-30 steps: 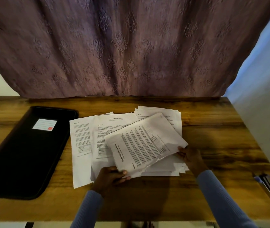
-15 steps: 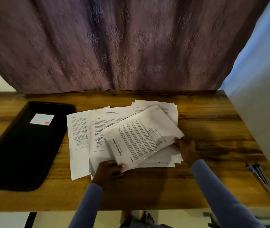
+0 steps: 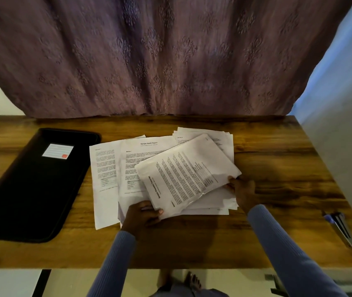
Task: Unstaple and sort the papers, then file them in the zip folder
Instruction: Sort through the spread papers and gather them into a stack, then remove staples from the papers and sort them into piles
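Observation:
A tilted bundle of printed papers [image 3: 187, 174] lies on top of a loose heap of white sheets [image 3: 110, 168] in the middle of the wooden table. My left hand [image 3: 142, 216] grips the bundle's near left corner, thumb on top. My right hand [image 3: 242, 190] pinches its right corner. The black zip folder [image 3: 31, 189] with a white label lies flat at the left of the table, apart from the papers and zipped closed as far as I can see.
A metal tool with a blue part, perhaps a staple remover [image 3: 340, 228], lies near the table's [image 3: 278, 168] right front edge. A purple curtain [image 3: 170, 56] hangs behind the table, a white wall stands at the right. Bare feet show below the front edge.
The view has tilted a little, so the table sits lower in frame than half a second ago. Both hands keep hold of the same bundle corners; the papers have hardly moved.

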Tool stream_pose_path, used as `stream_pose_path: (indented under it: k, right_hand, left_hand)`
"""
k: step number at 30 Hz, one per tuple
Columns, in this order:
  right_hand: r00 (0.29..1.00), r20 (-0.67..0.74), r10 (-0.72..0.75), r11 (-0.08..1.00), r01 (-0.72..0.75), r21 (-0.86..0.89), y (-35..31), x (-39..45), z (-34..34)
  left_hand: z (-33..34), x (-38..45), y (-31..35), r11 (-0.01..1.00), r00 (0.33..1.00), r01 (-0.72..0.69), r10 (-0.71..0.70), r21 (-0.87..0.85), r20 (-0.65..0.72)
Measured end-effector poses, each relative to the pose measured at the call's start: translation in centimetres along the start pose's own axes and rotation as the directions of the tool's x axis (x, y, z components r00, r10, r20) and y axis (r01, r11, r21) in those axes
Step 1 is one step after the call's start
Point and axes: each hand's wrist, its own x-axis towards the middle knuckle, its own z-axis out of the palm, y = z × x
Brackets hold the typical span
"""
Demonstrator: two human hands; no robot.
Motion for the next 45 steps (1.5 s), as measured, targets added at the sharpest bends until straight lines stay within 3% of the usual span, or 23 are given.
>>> stream_pose_path:
  k: [13,19,23,27,32,33,34,36,37,41,44,45]
  right_hand:
    - [0.997,0.058,0.054,0.997,-0.057,0.057,-0.7,0.4,-0.6]
    - [0.99,0.075,0.123,0.965,-0.137,0.222,-1.3,0.6,-2.1]
    - [0.994,0.02,0.106,0.949,-0.108,0.296,-1.3,0.7,-2.2]
    - [0.999,-0.03,0.022,0.971,-0.014,0.24,-1.2,1.2,-2.2]
    - [0.991,-0.09,-0.103,0.992,0.108,0.061,-0.4,0.4,-3.5]
    - [0.977,-0.116,-0.177,0.984,0.173,-0.047,-0.3,-0.5,-4.2]
    - [0.947,-0.121,-0.298,0.931,0.26,-0.256,-0.1,-1.2,-5.1]
    - [0.866,-0.037,-0.498,0.66,0.351,-0.664,0.5,-2.5,-7.6]
    - [0.838,0.018,-0.546,0.535,0.365,-0.762,1.0,-2.8,-8.7]
    - [0.745,0.028,-0.666,0.339,0.335,-0.879,2.5,-2.9,-14.7]
    - [0.706,-0.077,-0.704,0.269,0.164,-0.949,2.9,-2.2,-17.9]
    - [0.722,-0.106,-0.683,0.264,0.108,-0.959,2.7,-2.1,-18.6]
  left_hand:
    - [-0.3,-0.1,0.2,0.998,0.998,0.069,-0.069,-0.012,0.011]
    - [-0.1,-0.4,-0.3,0.998,0.998,0.05,-0.047,0.05,-0.046]
    - [0.6,-0.5,-0.4,0.997,1.0,0.011,-0.009,0.081,-0.029]
    - [1.3,-0.5,0.1,0.991,0.998,-0.036,0.043,0.127,-0.049]
    - [3.1,-0.6,-0.3,0.998,0.999,-0.033,0.03,-0.052,-0.041]
    - [3.6,-0.6,-0.7,0.996,0.999,-0.033,0.029,-0.081,-0.041]
    - [4.1,-0.5,-1.0,0.995,0.999,-0.031,0.027,-0.098,-0.047]
    - [5.5,-0.4,-1.7,0.995,0.997,-0.01,0.003,-0.097,-0.071]
    - [5.9,-0.4,-1.9,0.996,0.996,-0.004,-0.004,-0.091,-0.087]
    - [8.1,0.3,-3.2,0.998,0.997,0.017,-0.022,-0.061,-0.076]
    - [8.4,1.2,-3.7,0.994,0.995,0.089,-0.091,-0.057,-0.031]
    - [8.3,1.2,-4.0,0.994,0.994,0.109,-0.11,-0.025,-0.013]
